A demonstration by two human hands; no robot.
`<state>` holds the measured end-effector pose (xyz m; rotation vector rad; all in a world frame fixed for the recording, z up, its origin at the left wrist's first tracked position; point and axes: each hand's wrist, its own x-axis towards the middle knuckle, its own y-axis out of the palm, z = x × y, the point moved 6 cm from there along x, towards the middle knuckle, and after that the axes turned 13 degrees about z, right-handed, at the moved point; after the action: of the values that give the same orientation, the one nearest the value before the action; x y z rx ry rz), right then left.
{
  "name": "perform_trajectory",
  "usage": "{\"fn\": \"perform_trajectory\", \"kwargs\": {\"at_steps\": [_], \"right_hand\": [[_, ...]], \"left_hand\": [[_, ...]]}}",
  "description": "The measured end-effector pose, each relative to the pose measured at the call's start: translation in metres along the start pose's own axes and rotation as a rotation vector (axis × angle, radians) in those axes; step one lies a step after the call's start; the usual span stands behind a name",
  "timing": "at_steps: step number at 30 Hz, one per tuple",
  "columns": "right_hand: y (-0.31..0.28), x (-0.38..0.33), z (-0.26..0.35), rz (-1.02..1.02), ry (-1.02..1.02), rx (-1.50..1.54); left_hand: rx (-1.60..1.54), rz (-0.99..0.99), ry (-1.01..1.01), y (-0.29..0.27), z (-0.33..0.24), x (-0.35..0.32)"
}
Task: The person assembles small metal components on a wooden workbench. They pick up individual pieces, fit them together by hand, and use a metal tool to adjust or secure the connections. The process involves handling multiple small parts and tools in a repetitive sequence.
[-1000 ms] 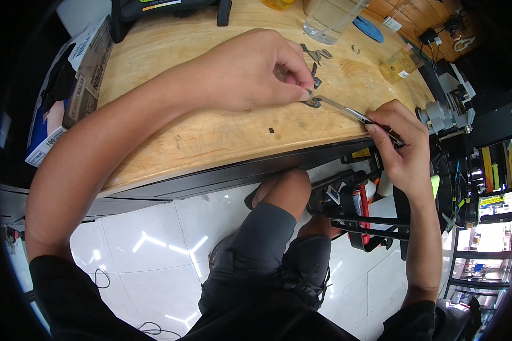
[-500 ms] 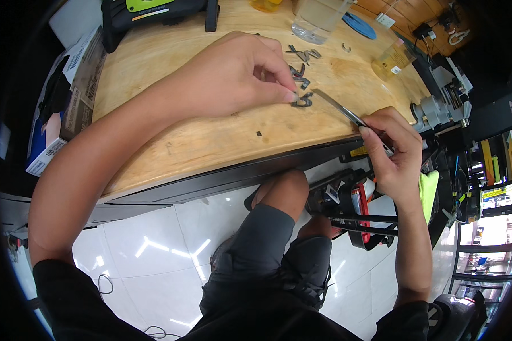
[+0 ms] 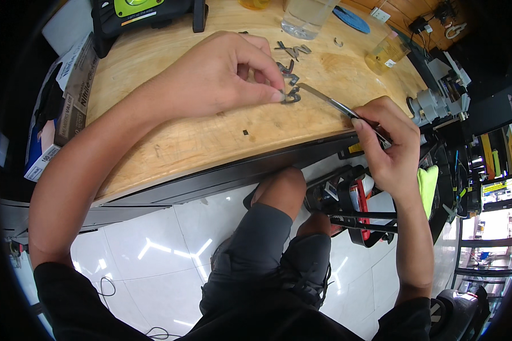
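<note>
At the wooden bench's [image 3: 170,136] front edge, the left hand [image 3: 222,74] pinches a small dark metal part [image 3: 292,96] flat to the top — the right hand [image 3: 384,142], closed around a slim metal tool [image 3: 330,102], brings its tip beside it. More such parts [image 3: 290,51] wait toward the back edge — apparently unworked.

A light wooden worktop [image 3: 170,131] carries small dark metal parts [image 3: 290,54] near its middle. At twelve o'clock stands a clear cup [image 3: 304,17], at eleven a black-and-green case [image 3: 142,14], and at two a small yellowish bottle [image 3: 385,52].
</note>
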<state>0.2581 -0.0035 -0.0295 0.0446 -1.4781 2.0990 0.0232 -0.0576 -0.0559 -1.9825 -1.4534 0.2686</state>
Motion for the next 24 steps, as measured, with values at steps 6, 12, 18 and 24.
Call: {"fn": "perform_trajectory", "kwargs": {"at_steps": [6, 12, 18, 24], "right_hand": [[-0.0007, -0.0009, -0.0001, -0.027, 0.002, 0.004], [-0.0004, 0.0009, 0.0015, 0.000, -0.012, -0.020], [-0.0005, 0.0016, -0.0002, -0.004, -0.029, -0.021], [-0.0012, 0.0021, 0.0008, -0.005, -0.007, -0.014]], "left_hand": [[0.021, -0.001, 0.011, 0.0002, -0.0008, 0.0002], [0.053, 0.006, 0.018, -0.0005, -0.0025, 0.0003], [0.068, -0.002, 0.043, -0.0004, -0.0022, 0.0002], [0.069, 0.003, 0.037, -0.0004, -0.0021, 0.0004]]}}
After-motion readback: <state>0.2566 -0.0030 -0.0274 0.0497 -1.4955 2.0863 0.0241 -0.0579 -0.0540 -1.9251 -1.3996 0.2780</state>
